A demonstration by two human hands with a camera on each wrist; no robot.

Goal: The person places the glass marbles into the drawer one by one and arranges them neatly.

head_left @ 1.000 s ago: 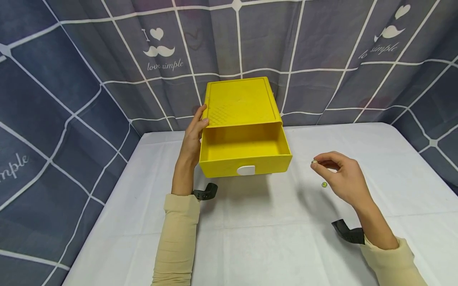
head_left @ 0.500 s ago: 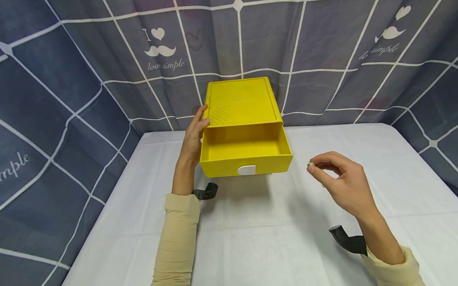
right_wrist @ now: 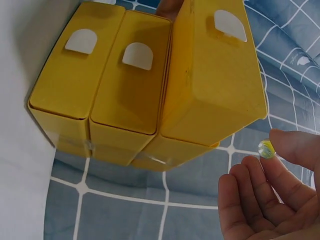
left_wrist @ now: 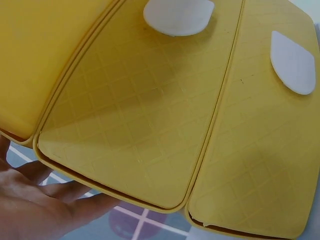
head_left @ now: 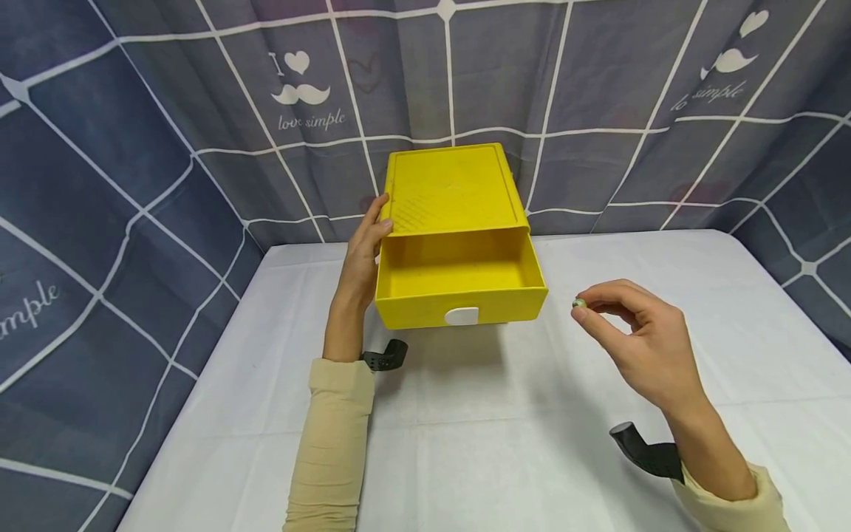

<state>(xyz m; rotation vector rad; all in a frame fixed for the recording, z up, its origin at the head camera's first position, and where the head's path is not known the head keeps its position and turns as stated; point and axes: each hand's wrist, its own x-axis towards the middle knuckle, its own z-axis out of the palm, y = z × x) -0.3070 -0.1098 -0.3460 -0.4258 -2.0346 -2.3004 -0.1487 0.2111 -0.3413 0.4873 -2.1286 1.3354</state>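
Note:
A yellow drawer cabinet (head_left: 455,188) stands at the table's back, its top drawer (head_left: 415,313) pulled out; the visible inside is bare. My left hand (head_left: 355,270) rests against the cabinet's left side, thumb by the upper front corner. In the left wrist view its fingers (left_wrist: 70,205) lie fairly straight along the side. Thumb and index finger of my right hand (head_left: 645,351) pinch a clear glass marble (right_wrist: 267,148) with a yellow-green swirl. That hand is in the air to the right of the drawer, apart from it. A second marble is hidden behind the right hand.
Two closed lower drawers, a middle one (left_wrist: 135,110) and a bottom one (left_wrist: 250,145), have white tab handles. A white cloth (head_left: 452,473) covers the table. Dark grid-patterned curtains (head_left: 598,81) hang behind and at both sides.
My right hand has lifted the pinched marble and drawn slightly left, covering the second marble that lay on the table. The left hand and cabinet stay as they were.

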